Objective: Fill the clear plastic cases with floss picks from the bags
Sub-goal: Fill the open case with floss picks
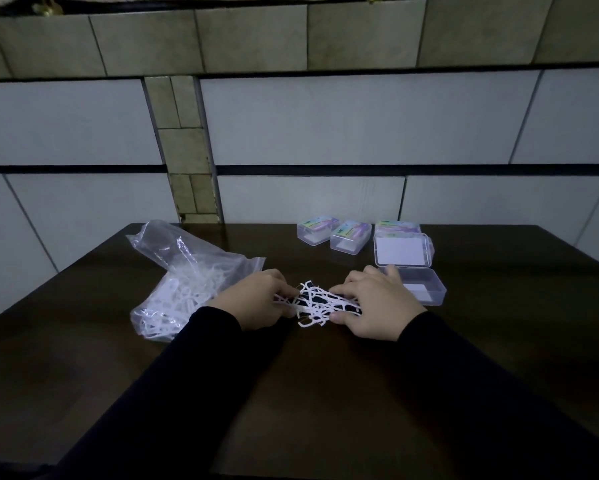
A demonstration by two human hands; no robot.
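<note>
A loose heap of white floss picks (pixel 314 303) lies on the dark table (pixel 291 375) between my hands. My left hand (pixel 256 297) grips the heap's left side with curled fingers. My right hand (pixel 377 303) holds the right side, thumb under and fingers over the picks. A clear plastic bag (pixel 184 271) with more white picks lies to the left, its mouth facing my left hand. An open clear case stands just beyond my right hand, its base (pixel 421 285) near me and its lid (pixel 402 251) laid back.
Three closed clear cases with coloured labels (pixel 317 228), (pixel 350 235), (pixel 396 226) stand in a row at the table's back right. A tiled wall (pixel 325 123) rises behind the table. The table's right edge runs close to the open case.
</note>
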